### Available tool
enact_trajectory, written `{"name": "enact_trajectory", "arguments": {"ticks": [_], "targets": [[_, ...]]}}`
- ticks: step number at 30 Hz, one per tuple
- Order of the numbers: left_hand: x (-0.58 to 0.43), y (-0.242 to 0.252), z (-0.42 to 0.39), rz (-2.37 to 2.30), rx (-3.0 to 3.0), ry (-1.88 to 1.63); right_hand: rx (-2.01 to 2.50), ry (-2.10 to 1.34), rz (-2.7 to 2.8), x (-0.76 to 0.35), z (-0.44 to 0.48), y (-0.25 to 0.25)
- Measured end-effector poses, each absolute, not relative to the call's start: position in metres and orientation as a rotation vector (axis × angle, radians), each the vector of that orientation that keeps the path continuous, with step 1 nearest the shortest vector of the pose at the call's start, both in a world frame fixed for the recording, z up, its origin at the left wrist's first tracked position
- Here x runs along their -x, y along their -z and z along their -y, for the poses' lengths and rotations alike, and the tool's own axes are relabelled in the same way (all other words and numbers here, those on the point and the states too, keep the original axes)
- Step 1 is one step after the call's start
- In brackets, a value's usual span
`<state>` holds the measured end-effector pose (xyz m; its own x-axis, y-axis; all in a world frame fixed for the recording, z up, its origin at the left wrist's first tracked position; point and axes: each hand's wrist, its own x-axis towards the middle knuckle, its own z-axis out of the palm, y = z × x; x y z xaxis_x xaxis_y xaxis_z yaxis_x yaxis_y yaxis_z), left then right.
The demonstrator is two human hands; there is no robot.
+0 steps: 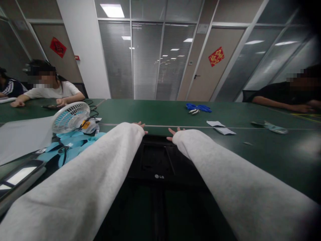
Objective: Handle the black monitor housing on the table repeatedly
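- Between two pale grey sleeves (87,180), one black monitor (156,159) at the green table (147,110), marked "LG" in pale letters beside one round logo (156,176).
- At the monitor's far edge, toward its left corner, left hand (142,127): fingers apart, palm hidden; cannot tell whether pressing on the rim.
- Across from it, near the same edge, right hand (175,132): fingers likewise spread, well apart from the left hand; contact also unclear.
- Left of the monitor, one white fan (72,115) with blue blades and one orange label (86,124), too small to read.
- Below the fan, several light-blue pieces (72,152), too overlapped to count; beside them, one white sheet (25,137) and one shiny-topped device (21,174).
- Right of the hands, two white papers (220,128), one blue bundle (199,107), one crumpled packet (274,128) and one small scrap (247,143).
- Around the table, three other people: two at left, one at right.
- On two doors, two red signs (216,57), one each; characters not clearly readable.
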<state>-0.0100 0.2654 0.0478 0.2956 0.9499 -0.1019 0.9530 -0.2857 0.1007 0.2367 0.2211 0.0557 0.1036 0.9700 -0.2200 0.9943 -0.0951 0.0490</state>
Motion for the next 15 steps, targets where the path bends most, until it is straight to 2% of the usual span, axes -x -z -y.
{"name": "enact_trajectory", "arguments": {"ticks": [3,6,11,15], "targets": [[-0.01,-0.006,-0.25,-1.769,-2.39,0.124,-2.152,0.139,-2.08,-0.206,-0.226,-0.055],[-0.012,0.012,-0.24,-1.797,-2.392,0.145,-2.026,0.209,-2.173,-0.182,-0.22,-0.039],[-0.009,-0.003,-0.245,-1.744,-2.378,0.236,-1.864,0.341,-2.181,-0.169,-0.207,-0.026],[-0.01,-0.019,-0.255,-1.678,-2.351,0.335,-1.714,0.388,-2.283,-0.176,-0.187,-0.062]]}}
